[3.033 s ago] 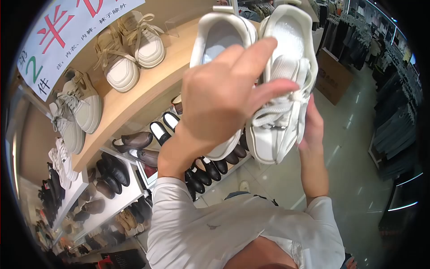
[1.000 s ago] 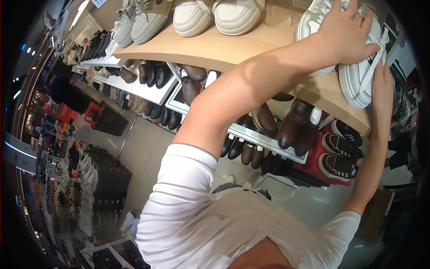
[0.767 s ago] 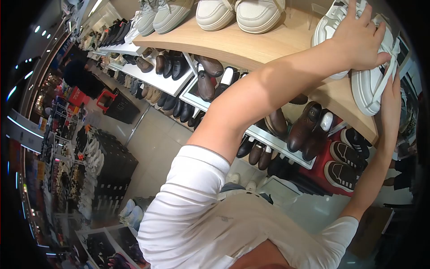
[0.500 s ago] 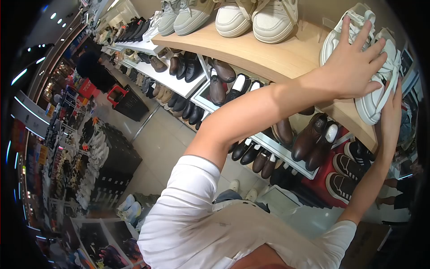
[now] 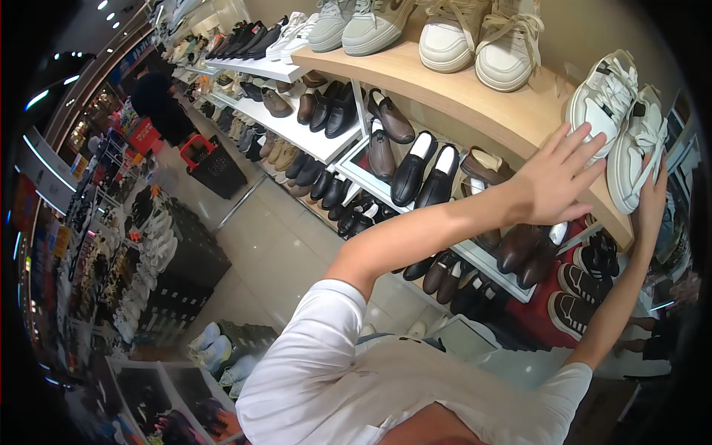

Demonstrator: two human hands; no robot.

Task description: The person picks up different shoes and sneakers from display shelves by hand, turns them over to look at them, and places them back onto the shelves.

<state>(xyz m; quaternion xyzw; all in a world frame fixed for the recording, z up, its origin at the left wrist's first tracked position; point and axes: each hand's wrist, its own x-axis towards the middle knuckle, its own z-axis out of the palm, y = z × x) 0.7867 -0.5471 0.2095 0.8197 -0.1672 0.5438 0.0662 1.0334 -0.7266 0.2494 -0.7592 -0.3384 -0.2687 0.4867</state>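
A pair of white chunky-soled sneakers (image 5: 619, 126) with thick white laces and grey trim stands side by side, toes toward the aisle, at the right end of the curved wooden shelf (image 5: 475, 96). The left hand (image 5: 552, 182) hovers just in front of the pair with its grip spread wide, fingers fanned and holding nothing. The right hand (image 5: 653, 200) reaches up beside the outer shoe, fingertips touching its side; whether its grip pinches anything I cannot tell.

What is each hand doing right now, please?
Left hand: open, fingers spread, holding nothing, beside the white lace-up sneakers.
Right hand: touching the outer sneaker; grip cannot be told.
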